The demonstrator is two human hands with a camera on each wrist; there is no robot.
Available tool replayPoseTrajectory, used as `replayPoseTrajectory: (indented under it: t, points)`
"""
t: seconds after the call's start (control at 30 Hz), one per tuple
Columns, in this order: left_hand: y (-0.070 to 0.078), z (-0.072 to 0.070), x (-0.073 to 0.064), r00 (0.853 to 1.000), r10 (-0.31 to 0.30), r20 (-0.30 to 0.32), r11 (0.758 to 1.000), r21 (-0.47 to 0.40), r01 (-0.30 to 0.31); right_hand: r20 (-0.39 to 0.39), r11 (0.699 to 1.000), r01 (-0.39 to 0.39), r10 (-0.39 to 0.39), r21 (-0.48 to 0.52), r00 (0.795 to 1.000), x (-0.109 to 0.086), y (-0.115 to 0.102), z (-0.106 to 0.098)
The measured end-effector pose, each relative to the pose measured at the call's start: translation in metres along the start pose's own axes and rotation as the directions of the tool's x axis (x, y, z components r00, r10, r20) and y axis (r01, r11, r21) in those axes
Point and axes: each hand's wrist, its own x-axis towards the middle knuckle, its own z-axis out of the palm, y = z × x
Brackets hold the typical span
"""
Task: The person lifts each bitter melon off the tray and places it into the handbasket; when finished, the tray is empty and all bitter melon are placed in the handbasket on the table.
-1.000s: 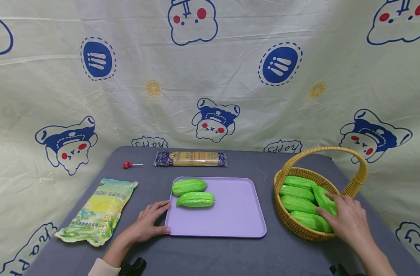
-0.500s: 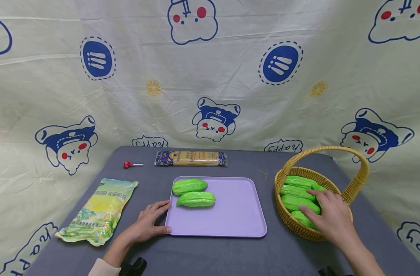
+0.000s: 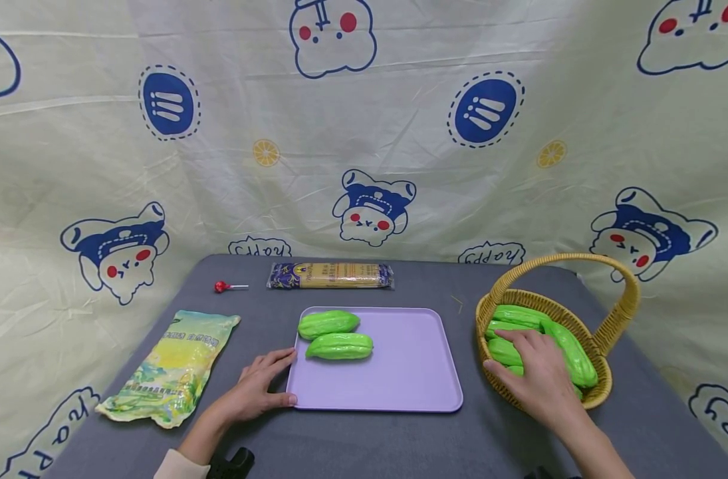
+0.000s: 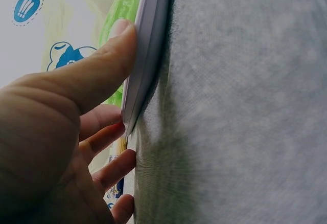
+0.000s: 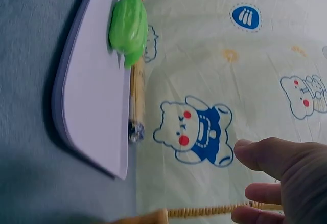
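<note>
My right hand [image 3: 537, 372] is over the wicker basket [image 3: 617, 322] in the head view, thumb and fingers spread above the green ridged gourds on its left side. One gourd [image 3: 573, 356] lies slanted along the basket's right side. In the right wrist view the thumb and fingers [image 5: 255, 155] are apart, with nothing between them. My left hand [image 3: 258, 386] rests its thumb and fingertips on the left edge of the purple tray [image 3: 411, 359]. Two more gourds lie at the tray's far left, an upper one [image 3: 328, 324] and a lower one [image 3: 340, 346].
Behind the tray lies a pack of dry noodles [image 3: 342, 275], with a red lollipop [image 3: 221, 286] to its left. A yellow-green bag [image 3: 172, 366] is left of the left hand. A printed cloth [image 3: 375, 120] hangs behind the grey-covered table [image 3: 364, 446].
My right hand has moved left across the basket, from the slanted gourd on the right to the gourds on the left, uncovering the slanted one. The left hand and tray have stayed put.
</note>
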Motion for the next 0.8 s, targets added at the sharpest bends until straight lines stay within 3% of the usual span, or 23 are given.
replayPoseTrajectory:
  t: [0.4,0.67,0.8]
  points:
    - [0.001,-0.001,-0.002,1.000,0.008,-0.002,1.000,0.000,-0.008,0.070,0.997,0.014,-0.020,0.079,0.997,0.004,-0.029,0.029]
    - [0.000,0.000,-0.001,1.000,0.004,0.000,1.000,0.000,-0.004,0.082,0.989,0.085,-0.095,0.120,0.992,0.008,-0.041,0.048]
    - [0.000,-0.001,-0.002,1.000,0.005,-0.002,1.000,0.000,-0.005,0.126,0.987,0.083,-0.101,0.140,0.987,0.011,-0.048,0.058]
